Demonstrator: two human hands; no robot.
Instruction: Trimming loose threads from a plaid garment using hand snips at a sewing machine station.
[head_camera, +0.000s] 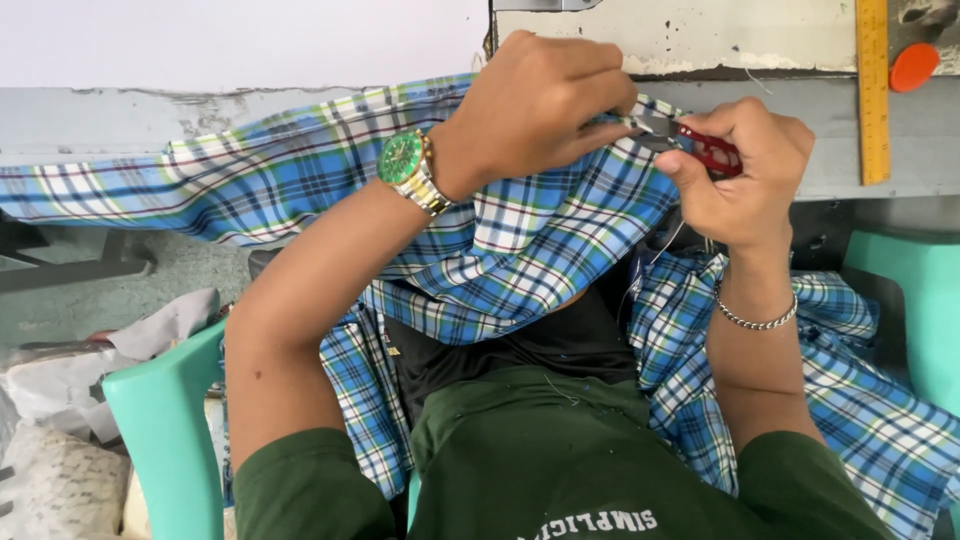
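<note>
A blue, white and green plaid shirt (300, 170) drapes from the grey worktable over my lap. My left hand (535, 100), with a green-faced watch on its wrist, pinches a fold of the plaid fabric near the table edge. Just to its right, my right hand (745, 175) grips small red-handled thread snips (705, 148), whose metal blades touch the cloth right at my left fingertips. A chain bracelet circles my right wrist.
A yellow ruler (873, 90) lies along the grey worktable (110, 120) at the right, with an orange disc (914, 66) beside it. Teal plastic chair arms (165, 420) flank me. Bundled grey cloth and bags (60, 440) sit at the lower left.
</note>
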